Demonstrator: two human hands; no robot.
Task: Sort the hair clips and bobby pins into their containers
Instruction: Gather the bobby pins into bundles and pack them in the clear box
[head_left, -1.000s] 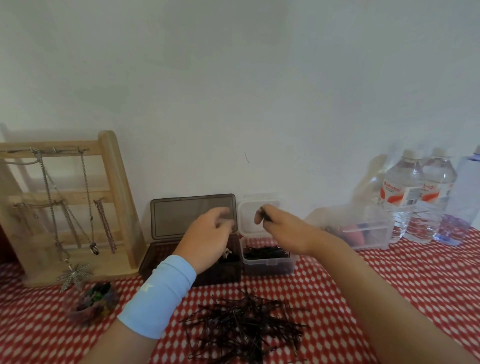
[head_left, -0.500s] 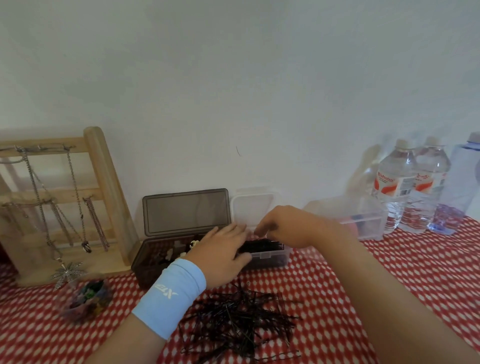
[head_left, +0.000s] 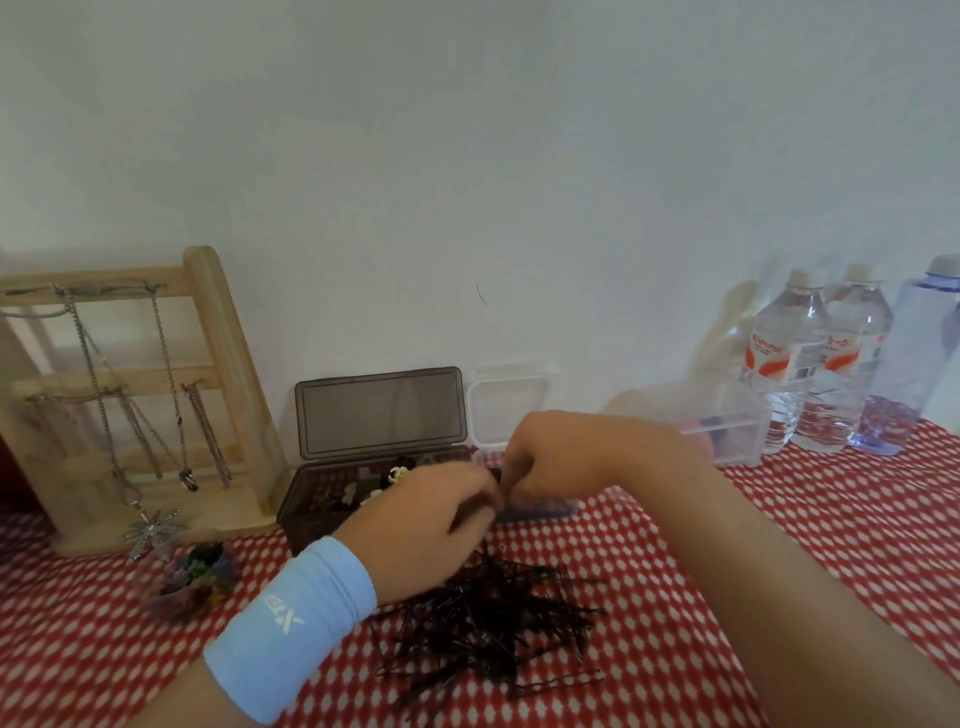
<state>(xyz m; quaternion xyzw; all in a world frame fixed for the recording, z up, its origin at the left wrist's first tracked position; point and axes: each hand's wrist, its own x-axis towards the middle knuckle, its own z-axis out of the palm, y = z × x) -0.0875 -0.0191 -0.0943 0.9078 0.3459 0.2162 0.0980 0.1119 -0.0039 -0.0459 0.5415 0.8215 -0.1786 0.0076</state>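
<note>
A loose pile of dark bobby pins (head_left: 493, 623) lies on the red-and-white checked cloth in front of me. Behind it stand an open dark box (head_left: 311, 499) with hair clips inside and, to its right, a small clear container (head_left: 540, 512) with its lid (head_left: 511, 410) up. My left hand (head_left: 431, 525), with a blue wristband, hovers blurred at the pile's far edge, fingers bent down. My right hand (head_left: 561, 457) sits low over the clear container, fingers curled into a pinch that points into it. What it pinches is hidden.
A wooden necklace stand (head_left: 130, 395) fills the left. A small bowl of coloured clips (head_left: 197, 571) sits in front of it. A larger clear tub (head_left: 727, 431) and three water bottles (head_left: 810, 364) stand at the back right, against the wall.
Both hands have dropped from above the boxes. The right hand, which pinched a bobby pin, has come down into the clear container. The left hand has pulled back towards the pile and bent its fingers.
</note>
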